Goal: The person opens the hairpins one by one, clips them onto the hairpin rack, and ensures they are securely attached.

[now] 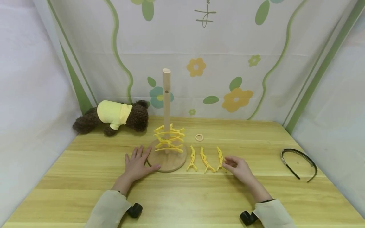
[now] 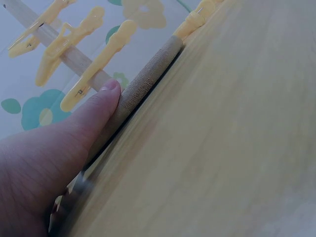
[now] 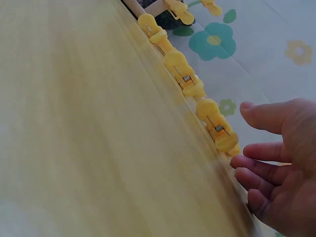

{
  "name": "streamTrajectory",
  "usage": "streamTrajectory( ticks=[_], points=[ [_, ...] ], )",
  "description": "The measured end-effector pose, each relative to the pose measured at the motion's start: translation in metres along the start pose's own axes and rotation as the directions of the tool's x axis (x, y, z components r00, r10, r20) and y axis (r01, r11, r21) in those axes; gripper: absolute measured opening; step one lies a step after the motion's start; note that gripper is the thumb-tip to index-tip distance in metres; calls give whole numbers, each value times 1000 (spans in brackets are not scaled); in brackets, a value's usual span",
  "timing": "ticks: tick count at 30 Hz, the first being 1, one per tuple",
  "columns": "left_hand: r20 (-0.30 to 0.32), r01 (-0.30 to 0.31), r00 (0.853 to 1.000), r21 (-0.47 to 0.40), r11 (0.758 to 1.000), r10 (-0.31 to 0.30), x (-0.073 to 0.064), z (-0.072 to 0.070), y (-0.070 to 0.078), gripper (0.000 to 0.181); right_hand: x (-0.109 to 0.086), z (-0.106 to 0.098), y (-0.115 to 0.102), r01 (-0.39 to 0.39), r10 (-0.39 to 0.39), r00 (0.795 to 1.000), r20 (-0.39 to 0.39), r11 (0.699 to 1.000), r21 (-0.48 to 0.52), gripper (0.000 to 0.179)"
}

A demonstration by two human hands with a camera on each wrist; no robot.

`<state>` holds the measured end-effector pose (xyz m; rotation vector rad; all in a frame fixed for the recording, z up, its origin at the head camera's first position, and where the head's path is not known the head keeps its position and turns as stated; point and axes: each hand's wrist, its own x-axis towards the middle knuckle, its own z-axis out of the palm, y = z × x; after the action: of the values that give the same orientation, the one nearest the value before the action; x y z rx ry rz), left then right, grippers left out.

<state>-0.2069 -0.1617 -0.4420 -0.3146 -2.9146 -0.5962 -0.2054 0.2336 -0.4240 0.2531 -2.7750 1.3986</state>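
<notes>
A wooden post (image 1: 166, 106) rises from a round wooden base (image 1: 174, 165). Several yellow alligator hair clips (image 1: 169, 142) are clamped crosswise on its lower part. My left hand (image 1: 137, 163) lies spread at the base's left side, thumb on the rim; in the left wrist view the thumb (image 2: 101, 106) presses the base's edge (image 2: 148, 74). Three more yellow clips lie in a row right of the base: a left one (image 1: 192, 158), a middle one (image 1: 206, 160) and a right one (image 1: 220, 159). Beside the right clip is my right hand (image 1: 239, 169), fingers loosely bent, thumb apart from them (image 3: 276, 163).
A small pale ring (image 1: 199, 137) lies behind the row of clips. At the back left lies a dark brown plush toy (image 1: 114, 115) in a yellow shirt. A black headband (image 1: 302, 153) rests at the table's right. Flower-printed fabric (image 1: 216, 41) hangs behind the wooden table (image 1: 182, 202).
</notes>
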Motion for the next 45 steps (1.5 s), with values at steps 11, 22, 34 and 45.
streamTrajectory(
  ticks=[11,22,34,45],
  points=[
    [-3,-8,1000,-7,1000,8,-1,-2,3,92,-1,-1,8,58,-57,998,21,997,-50,26],
    [-7,-4,1000,5,1000,4,-2,-1,2,92,0,-1,12,28,-34,998,-62,995,-96,19],
    [-3,3,1000,5,1000,-3,0,0,1,93,0,-5,12,4,-21,990,-141,993,-122,38],
    [-6,4,1000,15,1000,-4,0,1,0,93,-3,-4,10,79,-112,990,-92,949,-304,55]
  ],
)
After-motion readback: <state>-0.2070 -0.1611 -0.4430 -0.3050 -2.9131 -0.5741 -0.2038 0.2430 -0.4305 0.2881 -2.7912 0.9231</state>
